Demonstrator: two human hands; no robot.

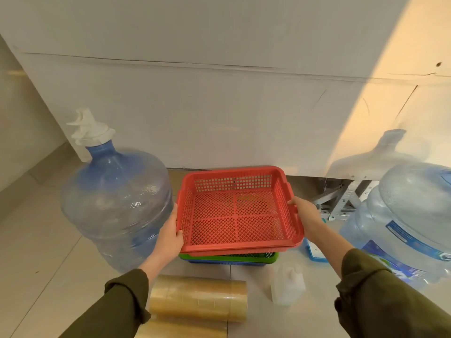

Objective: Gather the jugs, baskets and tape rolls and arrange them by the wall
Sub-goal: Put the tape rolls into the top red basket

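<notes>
Both hands — left hand (170, 236) and right hand (305, 213) — are gripping the red basket (238, 211) by its side rims above the green basket (229, 257) — misaligned, it risks jamming crooked.

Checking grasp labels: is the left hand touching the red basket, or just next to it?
Touching. The head view shows the left hand gripping the left rim of the red basket, thumb lying on the edge with no gap.

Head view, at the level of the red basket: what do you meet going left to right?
Blue-tinted jug → left hand → red basket → right hand → labelled jug.
</notes>
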